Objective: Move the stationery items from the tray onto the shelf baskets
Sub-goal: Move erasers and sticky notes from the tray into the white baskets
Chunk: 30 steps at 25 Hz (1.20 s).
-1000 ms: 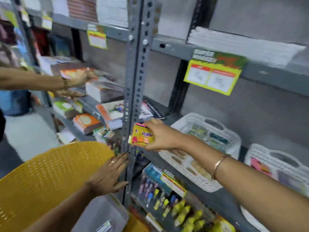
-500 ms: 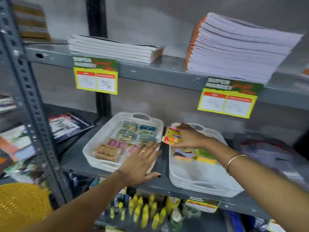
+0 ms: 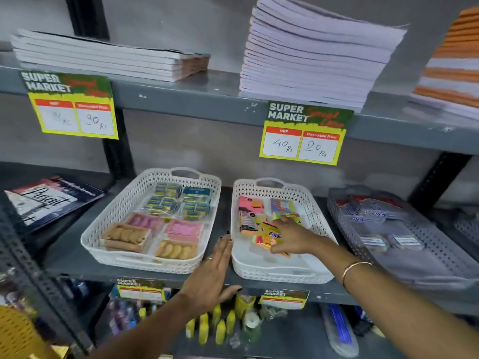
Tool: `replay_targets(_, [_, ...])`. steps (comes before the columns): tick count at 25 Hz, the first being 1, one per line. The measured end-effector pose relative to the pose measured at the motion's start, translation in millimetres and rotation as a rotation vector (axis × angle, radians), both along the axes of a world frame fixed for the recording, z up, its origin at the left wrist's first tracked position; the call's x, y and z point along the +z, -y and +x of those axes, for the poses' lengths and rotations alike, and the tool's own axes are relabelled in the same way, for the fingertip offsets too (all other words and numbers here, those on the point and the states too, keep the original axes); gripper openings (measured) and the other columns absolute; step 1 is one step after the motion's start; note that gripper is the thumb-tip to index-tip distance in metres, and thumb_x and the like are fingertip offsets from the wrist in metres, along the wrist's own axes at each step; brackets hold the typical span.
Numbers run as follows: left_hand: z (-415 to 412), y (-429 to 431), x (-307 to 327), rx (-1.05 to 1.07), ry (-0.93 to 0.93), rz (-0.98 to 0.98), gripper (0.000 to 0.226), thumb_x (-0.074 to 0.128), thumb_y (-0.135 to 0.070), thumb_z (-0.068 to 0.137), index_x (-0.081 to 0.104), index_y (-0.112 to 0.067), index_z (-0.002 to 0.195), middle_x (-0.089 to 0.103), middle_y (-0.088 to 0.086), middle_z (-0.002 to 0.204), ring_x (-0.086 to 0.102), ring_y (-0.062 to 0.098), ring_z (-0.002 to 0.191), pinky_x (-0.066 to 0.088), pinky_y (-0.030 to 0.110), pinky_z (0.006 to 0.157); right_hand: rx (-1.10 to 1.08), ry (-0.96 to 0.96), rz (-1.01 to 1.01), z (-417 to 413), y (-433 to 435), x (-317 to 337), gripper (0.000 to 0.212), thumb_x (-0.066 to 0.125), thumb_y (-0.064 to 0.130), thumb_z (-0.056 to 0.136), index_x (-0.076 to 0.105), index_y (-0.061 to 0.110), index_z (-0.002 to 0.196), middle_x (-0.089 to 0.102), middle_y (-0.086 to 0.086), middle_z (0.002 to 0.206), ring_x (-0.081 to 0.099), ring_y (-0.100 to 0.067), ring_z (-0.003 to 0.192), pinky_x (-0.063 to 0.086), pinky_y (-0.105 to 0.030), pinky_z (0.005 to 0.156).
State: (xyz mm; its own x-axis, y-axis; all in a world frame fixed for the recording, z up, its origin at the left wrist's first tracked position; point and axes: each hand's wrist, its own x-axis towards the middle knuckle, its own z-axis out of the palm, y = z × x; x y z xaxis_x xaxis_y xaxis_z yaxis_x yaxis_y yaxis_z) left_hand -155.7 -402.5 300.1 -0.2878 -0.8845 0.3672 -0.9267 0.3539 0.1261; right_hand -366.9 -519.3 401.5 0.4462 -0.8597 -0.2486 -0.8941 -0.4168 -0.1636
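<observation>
My right hand (image 3: pixel 291 237) holds a yellow and pink sticky-note pack (image 3: pixel 268 236) low inside the middle white basket (image 3: pixel 280 274), just in front of other colourful note packs (image 3: pixel 251 204). My left hand (image 3: pixel 211 275) lies flat and open on the grey shelf (image 3: pixel 67 257), in the gap between the middle basket and the left white basket (image 3: pixel 121 257), which holds several eraser packs (image 3: pixel 126 236). The yellow tray (image 3: pixel 14 335) shows only at the bottom left corner.
A grey basket (image 3: pixel 440 257) with clear packets stands at the right. Stacks of notebooks (image 3: pixel 311 60) lie on the upper shelf above price tags (image 3: pixel 303 134). Yellow bottles (image 3: pixel 210 327) fill the shelf below. A magazine (image 3: pixel 49 198) lies at the left.
My right hand has carried the sticky-note pack from the shelf post rightward and lowered it into the middle basket. My left hand left the yellow tray and came to rest between the baskets.
</observation>
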Motion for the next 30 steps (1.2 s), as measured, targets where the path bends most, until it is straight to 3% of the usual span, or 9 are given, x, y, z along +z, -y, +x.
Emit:
replay_targets(2, [2,5,-7,0.018,-0.008,0.060,0.099,0.026,-0.073,0.082,0.005,-0.001,0.148,0.006,0.013,0.153,0.015,0.023,0.139,0.017,0.033,0.107,0.010,-0.007,0.019,2,0,-6,0.078,0.069,0.034,0.074,0.033,0.007,0.137,0.034,-0.017,0.141,0.030,-0.031,0.133,0.037,-0.039,0.107])
replay_targets(4, [3,10,-16,0.007,0.025,0.147,0.108,0.008,-0.084,0.075,0.004,-0.004,0.149,0.001,0.010,0.154,0.006,0.021,0.141,0.001,0.031,0.108,0.047,-0.023,0.034,4,-1,-13,0.084,0.070,0.032,0.073,0.027,0.007,0.140,0.033,-0.015,0.140,0.028,-0.030,0.134,0.036,-0.037,0.107])
replay_targets(6, [3,13,-20,-0.009,0.056,0.148,0.110,0.000,-0.082,0.075,0.023,-0.001,0.146,0.023,0.015,0.151,0.021,0.027,0.139,0.007,0.038,0.108,0.096,-0.045,0.049,7,-3,-19,0.088,0.071,0.030,0.072,0.023,0.009,0.143,0.030,-0.013,0.144,0.025,-0.029,0.137,0.035,-0.037,0.108])
replay_targets(10, [5,17,-31,0.004,0.111,0.184,0.092,0.007,-0.073,0.086,0.055,-0.005,0.127,0.057,0.011,0.127,0.053,0.025,0.118,0.040,0.041,0.096,0.232,-0.127,0.046,15,-3,-27,0.082,0.070,0.030,0.078,0.024,0.015,0.143,0.032,-0.012,0.142,0.031,-0.028,0.133,0.034,-0.036,0.107])
replay_targets(16, [5,19,-41,0.028,0.106,0.090,0.082,0.016,-0.067,0.090,0.058,-0.006,0.125,0.058,0.010,0.126,0.055,0.024,0.116,0.044,0.041,0.094,0.318,-0.191,0.049,16,-3,-30,0.077,0.060,0.006,0.082,0.020,0.025,0.145,0.015,-0.013,0.154,0.013,-0.033,0.142,0.027,-0.043,0.113])
replay_targets(19, [5,20,-43,0.037,0.115,0.046,0.081,0.018,-0.067,0.090,0.057,-0.006,0.125,0.058,0.011,0.127,0.055,0.024,0.116,0.043,0.041,0.094,0.119,-0.125,0.044,23,-3,-26,0.076,0.067,0.035,0.079,0.027,0.010,0.139,0.034,-0.017,0.139,0.033,-0.034,0.131,0.039,-0.044,0.105])
replay_targets(21, [4,20,-44,0.034,0.123,0.019,0.078,0.031,-0.066,0.084,0.057,-0.005,0.125,0.058,0.011,0.126,0.055,0.025,0.116,0.043,0.042,0.094,0.025,-0.216,0.012,28,-5,-26,0.081,0.064,0.056,0.075,0.036,0.004,0.131,0.041,-0.017,0.134,0.042,-0.034,0.124,0.043,-0.044,0.098])
replay_targets(23, [3,20,-43,0.035,0.131,-0.006,0.077,0.035,-0.065,0.082,0.057,-0.005,0.125,0.059,0.011,0.126,0.055,0.025,0.115,0.043,0.042,0.094,0.018,-0.297,0.007,33,-8,-31,0.078,0.059,0.060,0.076,0.040,0.005,0.129,0.043,-0.018,0.135,0.045,-0.034,0.122,0.042,-0.043,0.099])
replay_targets(30, [3,20,-43,0.044,0.145,-0.004,0.078,0.033,-0.065,0.083,0.056,-0.004,0.126,0.058,0.012,0.127,0.053,0.026,0.118,0.042,0.042,0.096,0.317,-0.328,-0.042,38,-5,-31,0.066,0.057,0.014,0.083,0.025,0.020,0.141,0.025,-0.015,0.147,0.021,-0.034,0.136,0.022,-0.047,0.112])
